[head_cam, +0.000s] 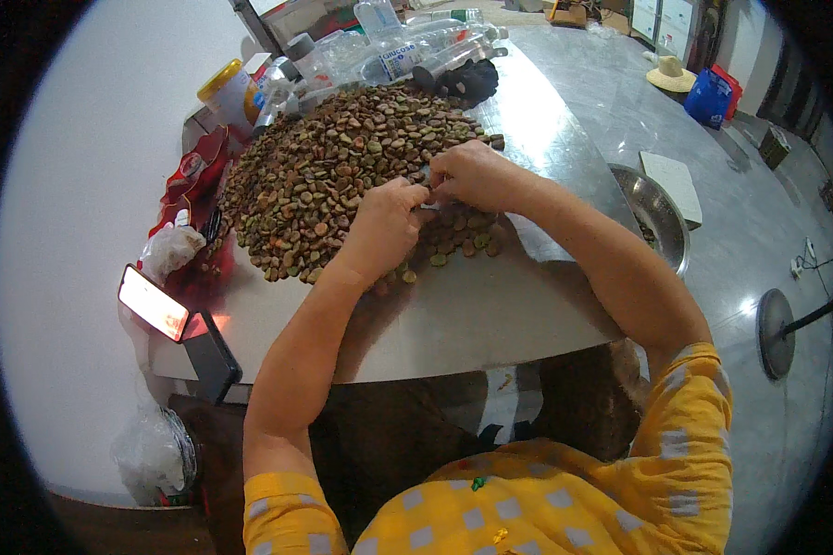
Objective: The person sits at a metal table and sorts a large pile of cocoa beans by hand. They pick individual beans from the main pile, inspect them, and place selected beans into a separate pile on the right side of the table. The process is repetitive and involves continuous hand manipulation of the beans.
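Note:
A large heap of dried broad beans (319, 180) covers the far middle of the table (458, 326). At its near right edge my left hand (389, 225) and my right hand (475, 177) meet, fingers bent inward and fingertips close together. The fingertips are partly hidden, and whatever lies between them is too small to tell. Below my hands, in their shadow, some loose beans (468, 246) are spread in a thin layer. A few of these look greener than the heap.
Clear plastic bottles (396, 62) and a black crumpled bag (468, 82) lie behind the heap. To the left are a yellow-lidded can (229, 87), a red bag (198, 166) and a lit phone (154, 302) on a stand. A steel bowl (656, 208) sits beyond the table's right edge.

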A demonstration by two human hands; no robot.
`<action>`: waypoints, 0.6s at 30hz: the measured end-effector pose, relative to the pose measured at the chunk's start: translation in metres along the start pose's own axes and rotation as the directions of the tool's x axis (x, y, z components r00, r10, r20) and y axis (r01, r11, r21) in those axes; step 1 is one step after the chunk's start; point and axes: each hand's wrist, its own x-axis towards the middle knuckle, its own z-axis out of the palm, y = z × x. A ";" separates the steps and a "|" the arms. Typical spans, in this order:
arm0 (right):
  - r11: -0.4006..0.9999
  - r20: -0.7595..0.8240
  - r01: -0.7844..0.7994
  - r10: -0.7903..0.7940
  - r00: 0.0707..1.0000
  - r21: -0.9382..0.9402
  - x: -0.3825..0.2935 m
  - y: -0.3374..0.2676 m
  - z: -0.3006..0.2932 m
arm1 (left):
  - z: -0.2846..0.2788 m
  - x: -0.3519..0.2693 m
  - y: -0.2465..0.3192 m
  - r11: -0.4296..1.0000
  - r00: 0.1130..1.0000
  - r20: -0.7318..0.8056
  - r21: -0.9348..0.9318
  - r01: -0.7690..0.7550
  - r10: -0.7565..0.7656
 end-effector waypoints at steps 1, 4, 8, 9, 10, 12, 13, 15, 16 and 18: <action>0.996 -0.014 0.056 -0.057 0.998 -0.071 0.000 0.001 0.003 | 0.002 0.000 0.002 1.000 1.000 0.002 0.026 0.006 -0.006; 0.976 0.111 -0.032 0.057 0.992 -0.217 0.003 -0.005 0.006 | 0.004 -0.001 0.003 0.993 1.000 0.004 0.118 0.018 -0.018; 0.966 0.058 -0.075 0.092 0.994 -0.248 0.001 -0.006 0.013 | 0.004 -0.002 0.008 0.974 1.000 0.003 0.228 -0.001 0.001; 0.960 0.033 -0.102 0.115 0.993 -0.261 0.000 -0.006 0.017 | 0.002 -0.002 0.010 0.969 1.000 0.003 0.247 -0.003 0.003; 0.953 0.007 -0.130 0.138 0.990 -0.273 0.000 -0.006 0.020 | 0.002 -0.002 0.009 0.971 1.000 0.005 0.238 0.015 -0.016; 0.957 0.002 -0.078 0.081 0.997 -0.281 0.002 0.000 0.022 | 0.004 -0.002 0.008 0.975 0.998 0.014 0.216 0.050 -0.054; 0.957 0.001 -0.054 0.056 0.998 -0.285 0.002 0.004 0.021 | 0.003 -0.002 0.008 0.976 0.999 0.007 0.212 0.047 -0.050; 0.993 -0.033 -0.121 0.122 0.992 0.015 0.004 0.011 0.010 | 0.002 -0.001 0.008 0.978 0.999 -0.003 0.204 0.043 -0.043; 0.975 -0.038 -0.146 0.154 0.987 0.166 0.005 0.003 -0.002 | 0.002 -0.002 0.006 0.975 0.999 0.009 0.217 0.040 -0.043; 0.504 0.207 -0.358 0.331 0.921 0.786 0.003 -0.003 -0.023 | 0.001 -0.002 0.005 0.970 0.999 0.033 0.241 0.029 -0.038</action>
